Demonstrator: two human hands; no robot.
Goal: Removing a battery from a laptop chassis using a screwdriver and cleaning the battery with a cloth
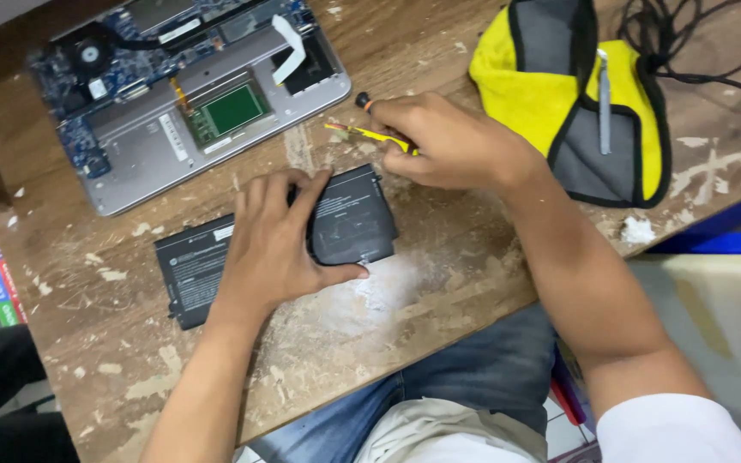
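While both hands work at frame centre:
Left hand [276, 244]: flat, spread, pressing black battery pack [349, 227].
Right hand [448, 141]: closed, gripping yellow screwdriver [370, 133].
Upper left: opened laptop [190, 103].

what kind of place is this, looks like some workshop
Probably a small electronics repair bench. An opened laptop lies with its circuit boards bared on a worn wooden table; the left hand presses a flat black battery pack, and the right hand holds a yellow tool.

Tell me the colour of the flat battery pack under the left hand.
Black, seen in the head view: the battery pack under the left hand.
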